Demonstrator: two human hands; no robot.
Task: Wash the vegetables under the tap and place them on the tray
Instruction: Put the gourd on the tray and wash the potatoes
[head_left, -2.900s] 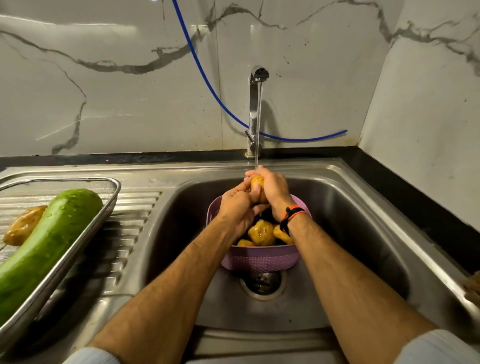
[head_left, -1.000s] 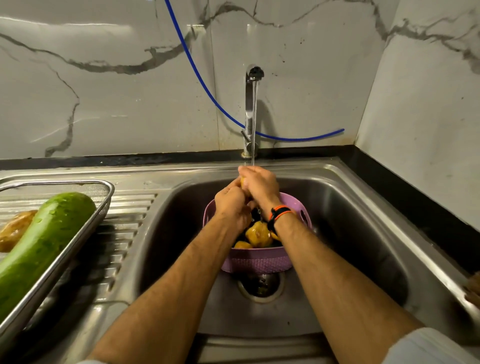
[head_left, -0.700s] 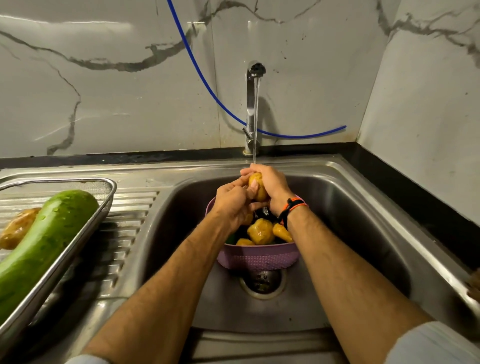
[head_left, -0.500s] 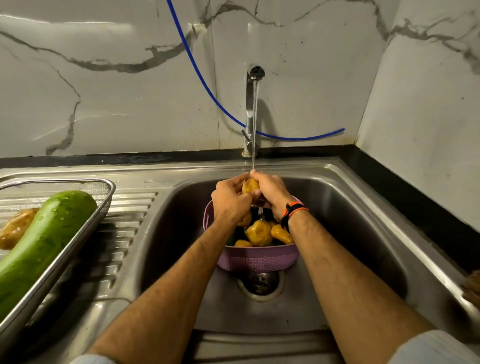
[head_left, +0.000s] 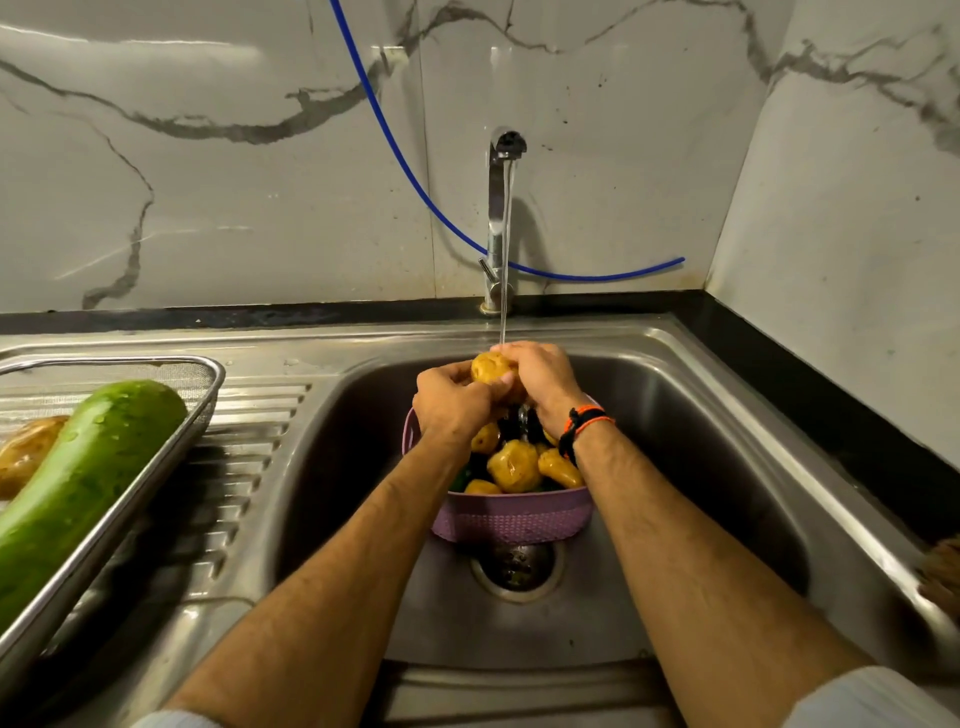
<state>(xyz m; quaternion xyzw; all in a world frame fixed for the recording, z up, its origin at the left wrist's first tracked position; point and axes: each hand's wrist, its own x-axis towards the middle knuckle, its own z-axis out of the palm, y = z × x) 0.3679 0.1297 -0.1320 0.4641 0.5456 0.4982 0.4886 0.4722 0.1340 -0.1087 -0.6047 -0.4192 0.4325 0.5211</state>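
Observation:
Both hands hold one yellow-brown potato (head_left: 489, 368) under the running tap (head_left: 501, 218), above a purple basket (head_left: 511, 519) in the sink (head_left: 727, 467). My left hand (head_left: 451, 402) grips the potato from the left and my right hand (head_left: 540, 376) wraps it from the right. The basket holds several yellow vegetables (head_left: 514, 465) and some dark ones. On the left drainboard, a metal mesh tray (head_left: 156, 462) carries a long green gourd (head_left: 83, 483) and a wet potato (head_left: 26, 452).
A blue hose (head_left: 415, 192) hangs across the marble wall behind the tap. The sink drain (head_left: 517, 569) lies just in front of the basket. A brown object (head_left: 943, 577) sits at the sink's right edge. The ribbed drainboard (head_left: 244, 441) lies between tray and basin.
Both hands have kept turning and rubbing the potato under the stream, shifting slightly over the basket. Tray and basket have stayed put.

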